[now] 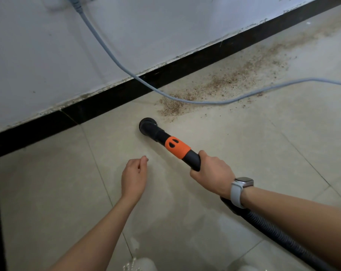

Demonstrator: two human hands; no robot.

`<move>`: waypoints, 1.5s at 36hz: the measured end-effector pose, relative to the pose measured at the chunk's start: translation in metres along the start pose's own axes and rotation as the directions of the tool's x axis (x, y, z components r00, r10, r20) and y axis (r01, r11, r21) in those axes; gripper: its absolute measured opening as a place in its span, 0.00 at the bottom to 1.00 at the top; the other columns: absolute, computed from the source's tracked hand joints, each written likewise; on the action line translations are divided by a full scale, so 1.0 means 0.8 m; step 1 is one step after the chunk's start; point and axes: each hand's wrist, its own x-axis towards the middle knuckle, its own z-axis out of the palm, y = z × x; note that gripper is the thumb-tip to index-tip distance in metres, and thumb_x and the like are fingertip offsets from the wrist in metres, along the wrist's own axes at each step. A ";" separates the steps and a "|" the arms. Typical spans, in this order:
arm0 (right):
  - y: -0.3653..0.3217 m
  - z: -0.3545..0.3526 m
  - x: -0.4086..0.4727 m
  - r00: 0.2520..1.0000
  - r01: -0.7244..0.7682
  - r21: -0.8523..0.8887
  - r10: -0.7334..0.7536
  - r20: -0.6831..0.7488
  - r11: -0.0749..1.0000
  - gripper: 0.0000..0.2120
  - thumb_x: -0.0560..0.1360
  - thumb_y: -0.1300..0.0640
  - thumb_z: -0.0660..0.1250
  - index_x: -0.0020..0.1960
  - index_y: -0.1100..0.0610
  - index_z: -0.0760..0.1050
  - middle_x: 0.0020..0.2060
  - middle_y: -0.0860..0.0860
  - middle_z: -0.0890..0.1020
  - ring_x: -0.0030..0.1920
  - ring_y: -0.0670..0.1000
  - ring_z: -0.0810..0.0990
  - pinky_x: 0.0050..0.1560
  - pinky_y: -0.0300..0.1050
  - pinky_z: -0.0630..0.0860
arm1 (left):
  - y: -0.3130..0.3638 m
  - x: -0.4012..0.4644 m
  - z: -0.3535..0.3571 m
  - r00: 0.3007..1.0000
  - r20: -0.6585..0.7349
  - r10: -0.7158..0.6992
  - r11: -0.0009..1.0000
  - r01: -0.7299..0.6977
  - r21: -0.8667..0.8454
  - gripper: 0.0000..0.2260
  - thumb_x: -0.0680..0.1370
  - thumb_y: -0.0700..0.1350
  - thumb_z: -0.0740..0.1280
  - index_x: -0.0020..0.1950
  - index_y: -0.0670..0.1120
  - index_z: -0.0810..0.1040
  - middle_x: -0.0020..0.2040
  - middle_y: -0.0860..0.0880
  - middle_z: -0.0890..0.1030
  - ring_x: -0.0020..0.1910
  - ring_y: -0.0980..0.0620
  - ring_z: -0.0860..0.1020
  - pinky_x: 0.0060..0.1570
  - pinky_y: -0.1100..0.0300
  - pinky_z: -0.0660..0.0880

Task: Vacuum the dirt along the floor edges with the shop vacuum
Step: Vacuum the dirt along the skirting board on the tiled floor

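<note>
Head view: right hand grips vacuum wand, left hand loosely curled, idle — nozzle just short of dirt along baseboard — most left.

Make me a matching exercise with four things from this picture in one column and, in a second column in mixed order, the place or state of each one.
Things:
1. left hand
2. right hand
3. grey cable
4. vacuum nozzle

Places or states:
A. lies across the dirt near the black baseboard
B. grips the black wand behind the orange collar
C. holds nothing, fingers loosely curled
D. on the floor tile, just short of the dirt

Pairs: 1-C, 2-B, 3-A, 4-D
</note>
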 end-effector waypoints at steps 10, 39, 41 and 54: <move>-0.012 0.007 -0.008 0.998 0.042 0.033 -0.044 0.051 0.999 0.09 0.76 0.51 0.61 0.49 0.53 0.61 0.37 0.50 0.73 0.36 0.56 0.72 0.35 0.45 0.67 | 0.096 -0.010 0.027 0.945 0.312 -0.101 0.778 0.270 -0.567 0.38 0.78 0.45 0.67 0.78 0.51 0.43 0.54 0.49 0.77 0.51 0.56 0.77 0.53 0.56 0.74; 0.058 0.008 -0.041 0.992 -0.124 0.263 0.119 0.033 0.957 0.15 0.77 0.44 0.63 0.49 0.54 0.63 0.38 0.51 0.75 0.39 0.57 0.76 0.39 0.47 0.72 | 0.153 -0.026 0.093 0.857 0.495 -0.147 0.733 0.430 -0.527 0.04 0.81 0.45 0.59 0.51 0.46 0.71 0.44 0.47 0.76 0.43 0.51 0.77 0.40 0.57 0.76; 0.050 0.008 -0.038 0.995 -0.089 0.264 0.072 0.072 0.960 0.15 0.76 0.44 0.63 0.49 0.54 0.63 0.39 0.51 0.75 0.40 0.57 0.76 0.40 0.48 0.73 | 0.144 -0.024 0.087 0.875 0.456 -0.164 0.744 0.413 -0.526 0.05 0.81 0.45 0.58 0.52 0.44 0.71 0.44 0.46 0.76 0.43 0.50 0.76 0.41 0.56 0.76; 0.012 0.002 -0.006 0.994 -0.102 0.354 0.080 0.076 0.930 0.15 0.76 0.45 0.63 0.50 0.55 0.64 0.43 0.54 0.77 0.43 0.59 0.77 0.41 0.47 0.72 | 0.145 0.031 0.070 0.841 0.496 -0.217 0.739 0.473 -0.479 0.07 0.81 0.45 0.58 0.56 0.43 0.68 0.46 0.45 0.74 0.43 0.49 0.74 0.46 0.52 0.75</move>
